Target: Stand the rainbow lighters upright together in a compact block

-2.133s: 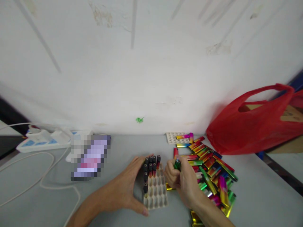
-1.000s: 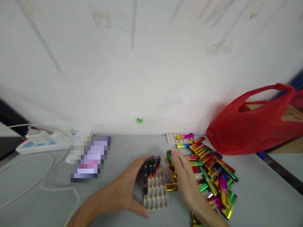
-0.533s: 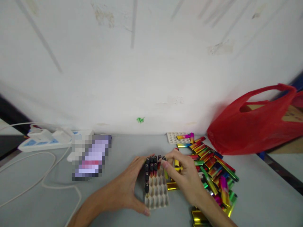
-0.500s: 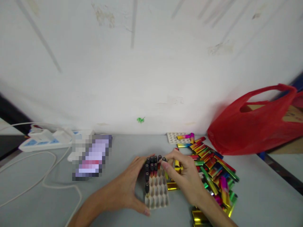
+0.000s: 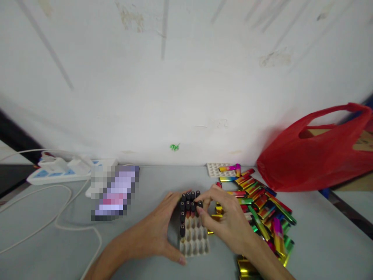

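Note:
A pale moulded tray (image 5: 198, 245) with rows of hollows lies in front of me. Several black-topped tubes (image 5: 182, 230) stand upright in its far rows and down its left column; lower parts that show are shiny red and gold. My left hand (image 5: 155, 229) curves around the tray's left side, fingers at the far end and thumb by the near left corner. Between the thumb and fingertips of my right hand (image 5: 223, 212) is another black-topped tube (image 5: 199, 203), at the tray's right side. Its lower part is hidden by my fingers.
A heap of shiny coloured tubes (image 5: 262, 204) spreads to the right, partly behind my right forearm. Farther back lie a second pale tray (image 5: 214, 170) and a red plastic bag (image 5: 300, 163). On the left are a blurred phone (image 5: 118, 192), power strip (image 5: 55, 177) and white cable (image 5: 97, 233).
The pinched tube has moved slightly nearer and left, into the second row beside the other tubes. My left hand keeps its place around the tray. The view has shifted slightly.

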Demonstrator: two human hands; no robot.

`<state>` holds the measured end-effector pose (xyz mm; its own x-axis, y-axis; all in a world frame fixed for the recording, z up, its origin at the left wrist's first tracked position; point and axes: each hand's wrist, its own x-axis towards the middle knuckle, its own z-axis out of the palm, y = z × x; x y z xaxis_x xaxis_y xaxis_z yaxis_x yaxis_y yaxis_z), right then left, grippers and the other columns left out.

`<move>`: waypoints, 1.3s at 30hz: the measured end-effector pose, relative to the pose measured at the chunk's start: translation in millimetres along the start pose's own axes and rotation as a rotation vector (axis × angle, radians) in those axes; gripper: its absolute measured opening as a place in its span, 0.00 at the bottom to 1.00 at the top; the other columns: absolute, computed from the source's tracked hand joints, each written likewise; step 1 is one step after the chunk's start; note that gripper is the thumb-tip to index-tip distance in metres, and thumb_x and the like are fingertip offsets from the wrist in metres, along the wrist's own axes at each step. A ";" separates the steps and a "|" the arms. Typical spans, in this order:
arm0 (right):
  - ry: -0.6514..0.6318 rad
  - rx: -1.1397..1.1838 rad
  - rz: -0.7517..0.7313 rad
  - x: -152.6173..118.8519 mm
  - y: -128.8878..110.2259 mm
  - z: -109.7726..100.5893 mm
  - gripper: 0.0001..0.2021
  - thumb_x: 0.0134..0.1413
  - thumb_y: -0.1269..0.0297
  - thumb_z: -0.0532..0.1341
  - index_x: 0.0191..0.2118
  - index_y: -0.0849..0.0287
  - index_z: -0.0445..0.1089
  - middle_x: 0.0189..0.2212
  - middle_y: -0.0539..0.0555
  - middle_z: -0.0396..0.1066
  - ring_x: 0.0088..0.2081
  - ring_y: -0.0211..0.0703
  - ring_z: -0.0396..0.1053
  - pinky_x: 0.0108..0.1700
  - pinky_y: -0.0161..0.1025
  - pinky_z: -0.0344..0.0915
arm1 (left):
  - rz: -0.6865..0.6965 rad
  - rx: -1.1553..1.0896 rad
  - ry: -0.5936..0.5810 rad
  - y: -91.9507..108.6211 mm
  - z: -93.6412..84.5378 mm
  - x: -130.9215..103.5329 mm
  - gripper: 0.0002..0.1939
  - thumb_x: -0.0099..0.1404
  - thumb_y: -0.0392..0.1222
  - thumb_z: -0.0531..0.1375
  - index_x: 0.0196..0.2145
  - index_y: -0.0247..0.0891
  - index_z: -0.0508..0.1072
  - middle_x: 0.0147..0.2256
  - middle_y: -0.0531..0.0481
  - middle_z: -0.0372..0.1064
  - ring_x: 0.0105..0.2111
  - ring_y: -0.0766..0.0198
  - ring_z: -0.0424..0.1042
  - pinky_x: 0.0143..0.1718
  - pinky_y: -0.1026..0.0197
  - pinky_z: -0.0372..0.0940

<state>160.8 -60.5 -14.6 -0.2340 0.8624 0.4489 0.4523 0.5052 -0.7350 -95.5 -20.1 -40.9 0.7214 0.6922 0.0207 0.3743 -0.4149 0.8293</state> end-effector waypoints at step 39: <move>0.014 -0.852 0.238 -9.1 51.1 3.6 0.27 0.72 0.83 0.50 0.66 0.56 0.72 0.64 0.63 0.76 0.64 0.59 0.69 0.65 0.59 0.51 | -0.037 -0.027 -0.003 2.7 -0.2 -0.4 0.70 0.48 0.58 0.85 0.78 0.46 0.55 0.74 0.36 0.57 0.74 0.30 0.56 0.79 0.30 0.48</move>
<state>182.9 -42.5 -58.1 -0.0436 0.9385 0.3425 0.9764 0.1126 -0.1841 -94.9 -21.4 -38.5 0.7091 0.7051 -0.0115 0.3850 -0.3734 0.8440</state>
